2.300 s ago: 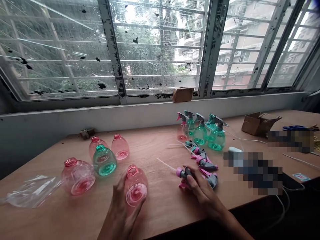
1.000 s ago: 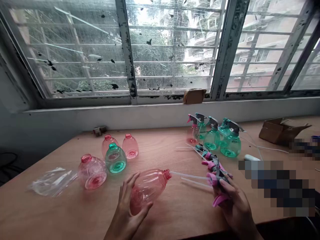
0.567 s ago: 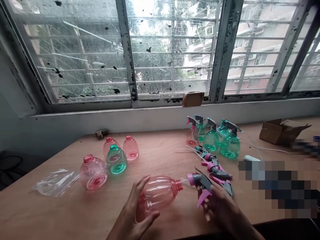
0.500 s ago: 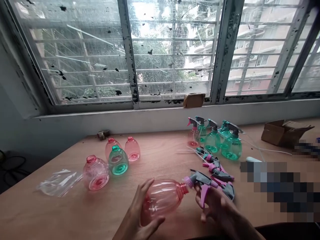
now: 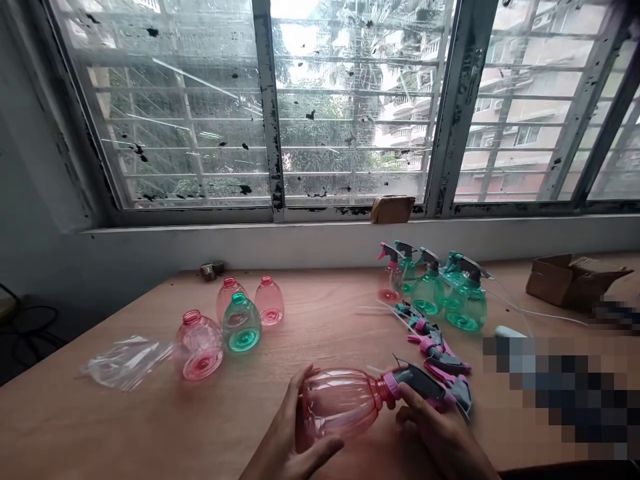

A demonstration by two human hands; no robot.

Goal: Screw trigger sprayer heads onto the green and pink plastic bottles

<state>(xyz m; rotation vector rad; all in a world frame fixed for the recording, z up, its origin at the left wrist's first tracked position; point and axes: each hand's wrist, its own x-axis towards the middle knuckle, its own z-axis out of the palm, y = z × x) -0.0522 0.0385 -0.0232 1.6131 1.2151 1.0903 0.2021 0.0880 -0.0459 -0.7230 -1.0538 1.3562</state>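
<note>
My left hand (image 5: 290, 443) wraps around a clear pink bottle (image 5: 340, 402) lying on its side near the table's front edge. A pink and grey trigger sprayer (image 5: 417, 385) sits on the bottle's neck, and my right hand (image 5: 440, 437) grips it from below. A small heap of loose sprayer heads (image 5: 435, 347) lies just beyond my right hand. Further back stand several finished bottles (image 5: 440, 287), mostly green, one pink. To the left stand open bottles without heads, pink ones (image 5: 201, 343) and a green one (image 5: 241, 325).
A crumpled clear plastic bag (image 5: 127, 360) lies at the left of the wooden table (image 5: 325, 313). An open cardboard box (image 5: 570, 280) sits at the right, a white cable beside it. A small brown box (image 5: 393, 208) rests on the window sill.
My left hand tipped the pink bottle onto its side. My right hand picked a sprayer from the heap, slid its tube into the neck and seated the head on the bottle.
</note>
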